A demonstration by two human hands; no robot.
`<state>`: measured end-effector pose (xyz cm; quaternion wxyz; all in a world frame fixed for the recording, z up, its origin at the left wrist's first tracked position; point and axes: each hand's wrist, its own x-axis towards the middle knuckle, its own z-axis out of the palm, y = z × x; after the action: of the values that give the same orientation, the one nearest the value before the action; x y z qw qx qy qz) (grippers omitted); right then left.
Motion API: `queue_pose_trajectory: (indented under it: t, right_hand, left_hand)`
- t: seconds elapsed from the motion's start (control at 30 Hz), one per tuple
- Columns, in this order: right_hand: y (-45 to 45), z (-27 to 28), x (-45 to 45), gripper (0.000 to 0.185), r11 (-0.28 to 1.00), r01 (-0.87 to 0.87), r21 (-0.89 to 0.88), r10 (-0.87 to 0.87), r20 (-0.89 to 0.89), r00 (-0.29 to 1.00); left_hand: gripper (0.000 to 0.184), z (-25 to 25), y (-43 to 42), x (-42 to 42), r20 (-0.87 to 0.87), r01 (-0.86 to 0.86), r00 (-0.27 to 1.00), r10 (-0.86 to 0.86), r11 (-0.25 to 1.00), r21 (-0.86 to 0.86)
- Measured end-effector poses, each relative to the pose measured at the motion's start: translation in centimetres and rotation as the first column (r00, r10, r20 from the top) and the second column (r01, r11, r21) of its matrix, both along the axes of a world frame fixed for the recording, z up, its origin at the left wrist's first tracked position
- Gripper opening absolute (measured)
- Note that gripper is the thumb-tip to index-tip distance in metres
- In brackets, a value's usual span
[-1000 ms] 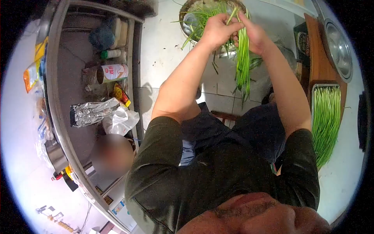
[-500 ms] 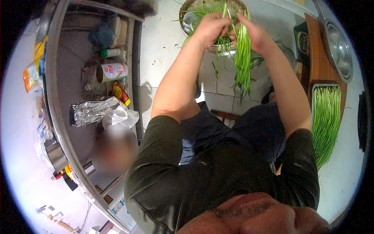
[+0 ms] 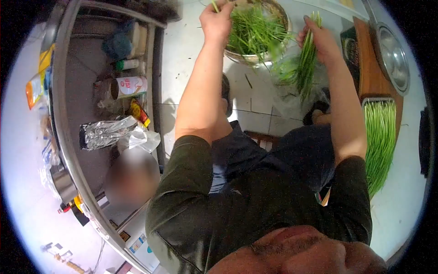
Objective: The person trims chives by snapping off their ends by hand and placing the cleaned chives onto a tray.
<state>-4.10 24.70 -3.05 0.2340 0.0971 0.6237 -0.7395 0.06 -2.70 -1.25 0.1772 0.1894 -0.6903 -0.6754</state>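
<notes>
My left hand (image 3: 216,25), at the top left of the basket, is closed with a short pale-green piece of chive (image 3: 215,6) sticking out of it. My right hand (image 3: 323,42) is closed around a bunch of chives (image 3: 307,66), their long green leaves hanging down towards me. Between the hands stands a round basket (image 3: 246,58) with loose, tangled green leaves (image 3: 258,32) in it. A clear plastic bag (image 3: 285,89) lies on the floor below the bunch, with some green leaves at its upper part.
To my right, a tray (image 3: 379,99) holds chives laid in neat rows, beside a brown wooden board (image 3: 367,68) and a metal basin (image 3: 393,59). A shelf on my left holds a can (image 3: 130,86), foil packaging (image 3: 107,132) and a plastic bag (image 3: 143,138). My knees flank the floor tiles.
My hands have moved apart, from close together over the basket. The left went left with the short piece; the right went right with the bunch, uncovering the leaves in the basket.
</notes>
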Motion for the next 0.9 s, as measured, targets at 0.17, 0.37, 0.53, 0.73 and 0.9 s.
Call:
queue_pose_trajectory:
  t: [0.17, 0.37, 0.53, 0.73, 0.9]
  right_hand:
    - [-0.2, -2.6, -0.5, 0.039, 0.985, -0.016, -0.174, 0.038, 0.127, 0.991]
    - [-3.7, -5.1, -1.1, 0.038, 0.919, -0.152, -0.365, 0.226, 0.169, 0.959]
    - [-5.3, -4.1, 0.2, 0.037, 0.941, -0.103, -0.322, 0.141, 0.096, 0.985]
    - [-5.5, -1.7, 1.1, 0.038, 0.920, -0.037, -0.391, 0.136, 0.228, 0.964]
    - [-5.6, -2.0, 1.1, 0.038, 0.924, -0.035, -0.380, 0.112, 0.182, 0.977]
  left_hand:
    - [0.032, 0.2, 3.6, 1.5, 0.103, 0.156, 0.987, -0.123, 0.880, -0.449]
    - [0.027, 0.5, 7.4, 3.0, 0.282, 0.554, 0.828, -0.485, 0.785, -0.275]
    - [0.030, -0.4, 7.5, 3.5, 0.297, 0.565, 0.825, -0.481, 0.699, -0.438]
    - [0.027, -0.5, 7.5, 3.6, 0.314, 0.552, 0.833, -0.455, 0.719, -0.423]
    - [0.023, -0.6, 7.1, 3.3, 0.366, 0.575, 0.808, -0.461, 0.751, -0.325]
